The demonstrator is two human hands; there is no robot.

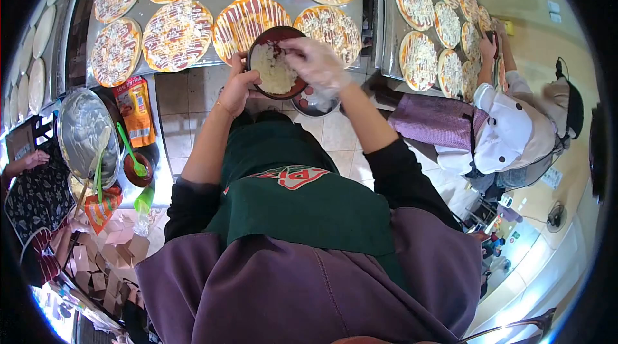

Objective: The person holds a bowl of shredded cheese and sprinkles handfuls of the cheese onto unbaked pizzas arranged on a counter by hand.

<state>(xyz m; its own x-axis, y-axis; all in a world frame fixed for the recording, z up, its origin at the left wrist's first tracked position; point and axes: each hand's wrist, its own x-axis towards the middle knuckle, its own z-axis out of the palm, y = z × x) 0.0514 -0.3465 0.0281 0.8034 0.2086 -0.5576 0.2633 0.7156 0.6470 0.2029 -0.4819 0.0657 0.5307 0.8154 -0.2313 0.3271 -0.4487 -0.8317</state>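
My left hand (235, 91) grips a dark reddish-brown bowl (275, 35) by its left side, thumb over the rim. Pale grated cheese (275, 76) fills much of the bowl, which tilts toward me. Over its right side is my right hand (314, 67), in a clear plastic glove and slightly blurred, its fingers bunched together at the cheese. Whatever they pinch is hidden. Just beyond the bowl lies a pizza base (248, 17) striped with red sauce and white lines, while the neighbouring pizza (177, 35) is covered in grated cheese.
Several topped pizzas cover the metal table (219, 66) and a second table at right. A co-worker (515, 122) stands there. At left are a metal mixing bowl (89, 131), an orange pouch (136, 112) and a small bowl with a green spatula (131, 151). Another round container (315, 100) sits below my right hand.
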